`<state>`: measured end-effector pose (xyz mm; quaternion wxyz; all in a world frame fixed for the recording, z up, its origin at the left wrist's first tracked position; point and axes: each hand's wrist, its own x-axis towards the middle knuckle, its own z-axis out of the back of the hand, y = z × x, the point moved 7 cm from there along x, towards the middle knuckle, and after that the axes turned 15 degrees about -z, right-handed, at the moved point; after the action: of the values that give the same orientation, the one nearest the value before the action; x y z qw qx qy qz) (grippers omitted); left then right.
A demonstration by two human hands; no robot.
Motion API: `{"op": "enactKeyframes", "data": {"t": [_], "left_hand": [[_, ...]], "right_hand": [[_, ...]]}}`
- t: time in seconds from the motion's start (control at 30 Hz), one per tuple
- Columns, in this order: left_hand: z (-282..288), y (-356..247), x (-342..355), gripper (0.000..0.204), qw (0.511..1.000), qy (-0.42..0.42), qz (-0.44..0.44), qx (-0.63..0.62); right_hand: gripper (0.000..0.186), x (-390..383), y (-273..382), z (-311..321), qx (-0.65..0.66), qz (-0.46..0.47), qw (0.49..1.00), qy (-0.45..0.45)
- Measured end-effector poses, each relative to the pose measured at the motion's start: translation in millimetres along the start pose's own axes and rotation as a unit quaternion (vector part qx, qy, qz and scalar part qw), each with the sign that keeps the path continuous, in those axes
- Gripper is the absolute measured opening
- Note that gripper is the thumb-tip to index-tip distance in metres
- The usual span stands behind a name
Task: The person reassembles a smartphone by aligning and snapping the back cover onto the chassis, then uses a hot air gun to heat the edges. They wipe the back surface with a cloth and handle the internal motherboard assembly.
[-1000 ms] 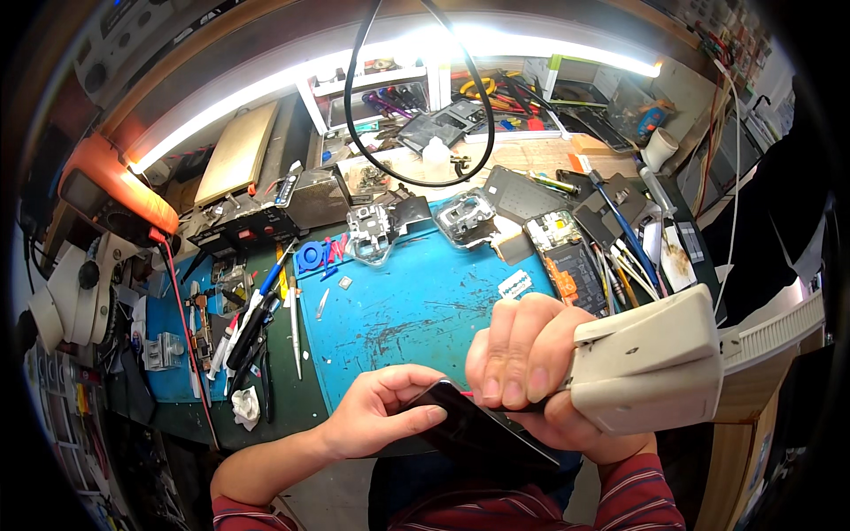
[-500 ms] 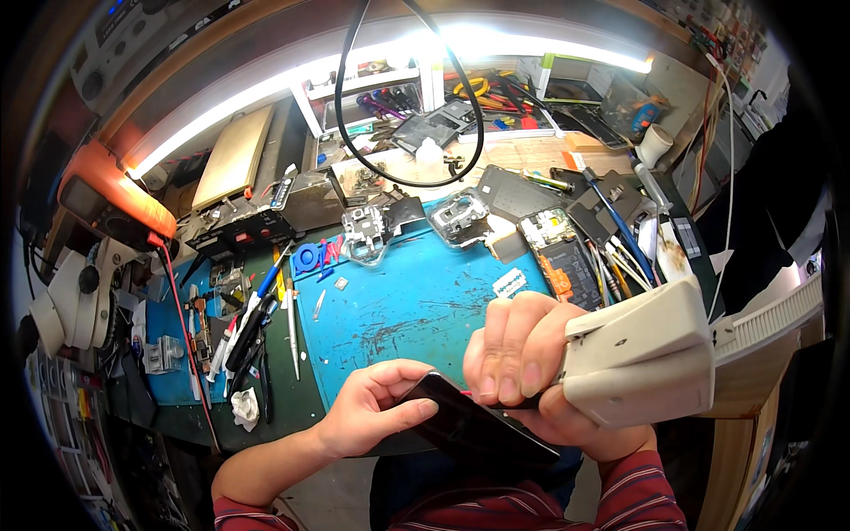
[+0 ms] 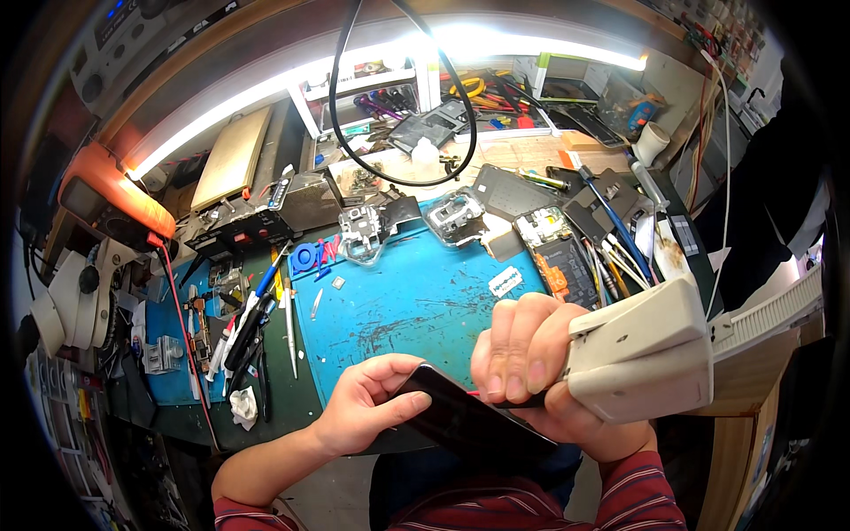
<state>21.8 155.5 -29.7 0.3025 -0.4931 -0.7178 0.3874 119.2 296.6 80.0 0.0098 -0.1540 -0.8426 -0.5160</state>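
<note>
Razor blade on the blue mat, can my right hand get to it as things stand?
Probably yes for reach: the razor blade lies uncovered just beyond your right hand, but that hand is curled around a dark handle, so picking up would likely mean loosening first.

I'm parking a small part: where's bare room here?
Midway on the blue mat, between the clear plastic holders behind, the razor blade at right and the left hand in front; small bits dot its left side. It's crowded left of the mat, with piled tools, and right, around the opened phone.
</note>
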Motion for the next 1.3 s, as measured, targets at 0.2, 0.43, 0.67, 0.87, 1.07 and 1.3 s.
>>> {"op": "enactKeyframes", "data": {"t": [0.2,0.43,0.67,0.87,1.07,1.3], "left_hand": [[0.9,0.3,-0.3,0.034,1.000,-0.006,-0.009,-0.002],[0.8,-0.1,-0.1,0.035,1.000,-0.014,-0.026,-0.004],[2.2,-1.0,-0.8,0.035,0.999,-0.027,-0.027,0.010],[2.9,-0.7,-0.8,0.033,0.999,-0.032,-0.043,0.002],[1.9,-2.1,0.2,0.034,0.997,-0.045,-0.055,0.009],[1.4,-3.3,0.5,0.033,0.997,-0.049,-0.060,0.012]], "right_hand": [[0.031,-3.7,1.2,0.6,0.002,0.008,1.000,-0.004],[0.032,-7.4,2.3,2.0,0.001,0.003,1.000,-0.009],[0.031,-13.5,3.8,6.8,-0.006,-0.005,1.000,-0.004],[0.030,-19.8,5.8,9.0,-0.004,0.001,1.000,-0.012],[0.031,-25.3,7.4,11.5,-0.003,0.006,1.000,-0.020],[0.030,-33.3,8.7,15.5,0.001,0.002,0.999,-0.037]]}}
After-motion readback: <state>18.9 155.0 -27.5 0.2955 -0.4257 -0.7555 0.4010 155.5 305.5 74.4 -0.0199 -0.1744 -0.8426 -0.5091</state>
